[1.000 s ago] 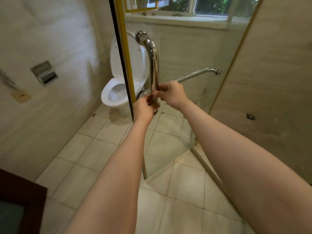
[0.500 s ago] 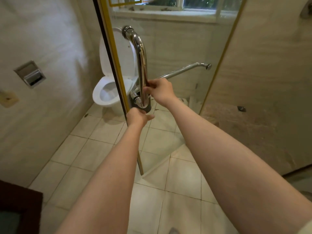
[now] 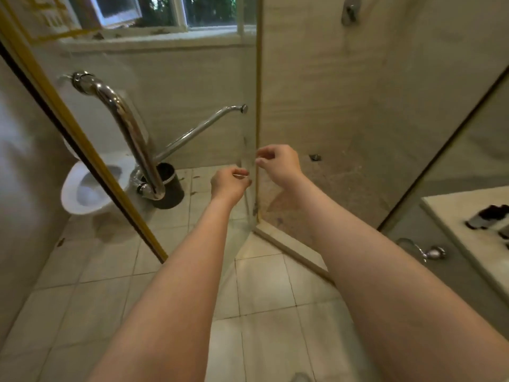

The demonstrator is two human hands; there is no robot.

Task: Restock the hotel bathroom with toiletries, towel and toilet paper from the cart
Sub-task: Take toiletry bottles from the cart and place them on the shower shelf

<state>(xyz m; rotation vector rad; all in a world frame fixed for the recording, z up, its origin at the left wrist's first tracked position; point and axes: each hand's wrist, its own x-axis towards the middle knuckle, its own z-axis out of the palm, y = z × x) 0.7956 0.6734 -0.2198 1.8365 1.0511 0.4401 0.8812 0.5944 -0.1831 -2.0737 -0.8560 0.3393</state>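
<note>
The person's two bare arms reach forward over the tiled floor [image 3: 264, 285]. Both hands hang to the right of the chrome door handle [image 3: 129, 133], about level with its lower end. The left hand [image 3: 230, 184] is the nearer of the two to the handle. Its grip is loose, with the fingers lightly curled, and it holds nothing. The right hand [image 3: 278, 162] is farther from the handle and slightly higher. Its thumb and forefinger are a narrow gap apart and nothing shows between them. Its fingertips [image 3: 260, 154] lie at the gold-trimmed edge of a fixed glass panel [image 3: 258, 106], though the view does not show whether they touch it.

The handle is mounted on a glass door [image 3: 91, 150] whose gold and black edge runs diagonally just left of the handle. A chrome towel bar [image 3: 201, 129] rises from the handle's lower end, up and to the right. A black bin [image 3: 172, 186] stands on the floor directly behind that lower end. The white toilet [image 3: 82, 188] is just left of the handle, past the door's edge. A window [image 3: 170, 9] is high above the handle.

Far to the right of the handle, a pale surface [image 3: 454, 216] carries a few small dark items [image 3: 487, 216]. These may be toiletries, but they are too blurred to tell. A chrome hook [image 3: 429, 252] shows below that surface's front edge.
</note>
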